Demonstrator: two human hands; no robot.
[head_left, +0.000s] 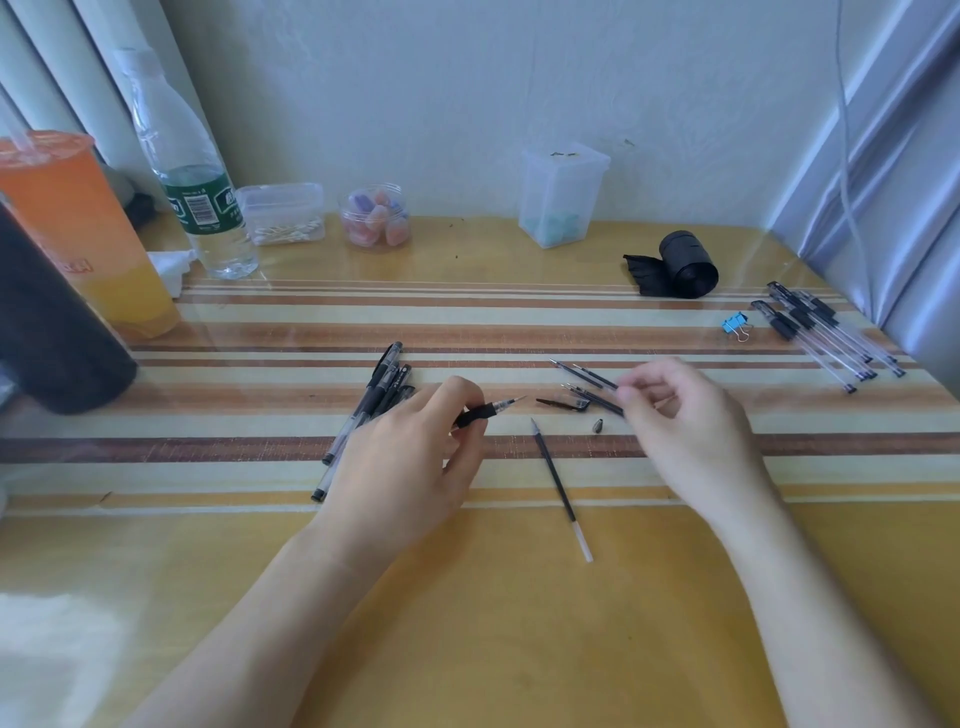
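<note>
My left hand grips a pen barrel with a black rubber grip, its refill tip pointing right. Just behind that hand lies a small heap of capped black pens. My right hand has its fingertips on several loose black refills that lie fanned on the table; whether it pinches one is unclear. One more refill lies alone between the hands, white end toward me. A small metal pen tip and a black pen cap sit beside the refills.
Another bundle of pens lies at the right edge beside a blue binder clip. A black bag roll, clear boxes, a jar, a water bottle and an orange drink cup line the back and left.
</note>
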